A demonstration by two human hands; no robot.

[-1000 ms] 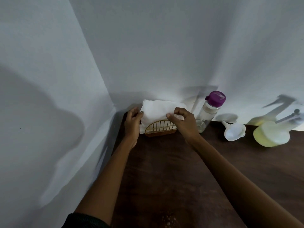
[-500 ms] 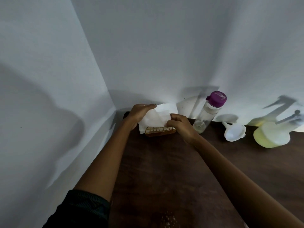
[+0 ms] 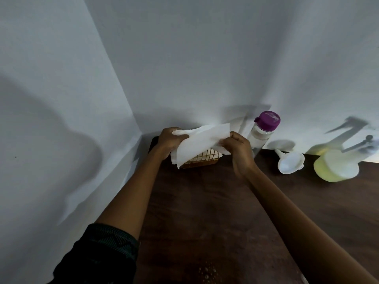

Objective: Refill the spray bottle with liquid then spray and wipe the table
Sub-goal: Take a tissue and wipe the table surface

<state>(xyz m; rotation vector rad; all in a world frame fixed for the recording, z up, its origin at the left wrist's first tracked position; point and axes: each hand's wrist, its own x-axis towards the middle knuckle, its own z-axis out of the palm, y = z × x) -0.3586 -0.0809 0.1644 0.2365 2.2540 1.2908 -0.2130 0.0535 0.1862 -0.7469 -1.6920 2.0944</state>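
Both hands hold one white paper towel [image 3: 200,143] stretched just above the gold wire napkin holder [image 3: 202,159], which stands on the dark wooden table [image 3: 205,212] in the wall corner. The left hand [image 3: 171,140] has its fingers closed around the towel's left end; the right hand [image 3: 235,145] pinches the right edge. Right of the holder stands a clear bottle with a purple cap [image 3: 261,132], partly behind the right hand. Farther right lie a white funnel [image 3: 290,161] and the yellow spray bottle [image 3: 336,166], well apart from the holder.
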